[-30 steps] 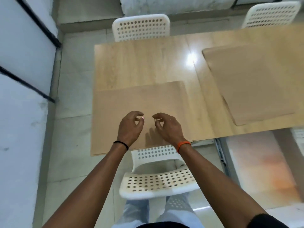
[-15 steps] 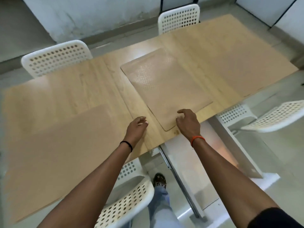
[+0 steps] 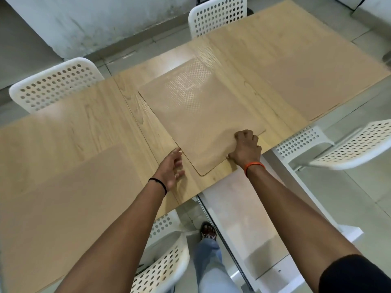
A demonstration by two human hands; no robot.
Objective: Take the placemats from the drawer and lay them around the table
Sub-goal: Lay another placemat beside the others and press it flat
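Three tan placemats lie on the wooden table [image 3: 101, 115]. The left placemat [image 3: 69, 197] is by the near edge, the middle placemat [image 3: 201, 123] lies askew at the centre, and the right placemat [image 3: 317, 81] sits at the far right. My right hand [image 3: 245, 149] grips the middle placemat's near right edge, fingers curled on top and thumb at the rim. Beside the mat's near left edge is my left hand [image 3: 172, 166], fingers loose and tips touching that edge. The open drawer [image 3: 243, 218] sticks out under the table.
White perforated chairs stand around the table: one at the far left [image 3: 55, 85], one at the far centre [image 3: 218, 15], one at the right [image 3: 349, 144] and one by my legs [image 3: 163, 267]. The tiled floor [image 3: 359, 208] lies to the right.
My hands have left the left placemat and moved right to the middle one. My right hand has closed on its near edge, and my left hand reaches its left edge.
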